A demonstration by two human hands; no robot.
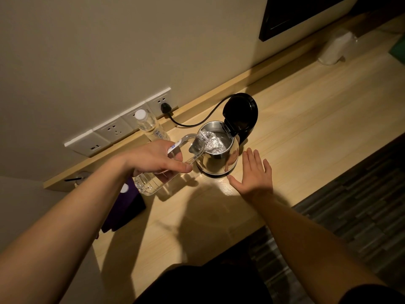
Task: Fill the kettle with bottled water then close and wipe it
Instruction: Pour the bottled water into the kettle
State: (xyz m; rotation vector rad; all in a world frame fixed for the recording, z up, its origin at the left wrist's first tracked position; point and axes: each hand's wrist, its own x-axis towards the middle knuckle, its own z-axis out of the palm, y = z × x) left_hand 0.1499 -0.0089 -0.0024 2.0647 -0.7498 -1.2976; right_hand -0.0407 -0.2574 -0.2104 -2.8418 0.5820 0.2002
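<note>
Head view: steel kettle stands at centre frame on the wooden counter, its black lid hinged up and back, interior visible with water splashing inside. Left hand grasps a clear water bottle around its middle, bottle tipped nearly horizontal, uncapped neck over the kettle's rim on the left side; water runs from the neck into the kettle. Bottle base points toward lower left and is still partly full. Right hand lies open and flat, fingers spread, palm down on the counter just beside the kettle's base on the right; it holds nothing. A second bottle, capped, stands behind the left hand near the wall sockets. Black cord runs from the kettle's rear to a plug in the upper left socket. Counter right of the kettle is bare up to a whitish object at upper right, blurred, not identifiable. Counter's front edge runs diagonally at lower right, with dark floor beyond. A dark purple object sits under the left forearm, largely hidden. A small white cap-like disc shows beside it; cannot confirm what it is.
</note>
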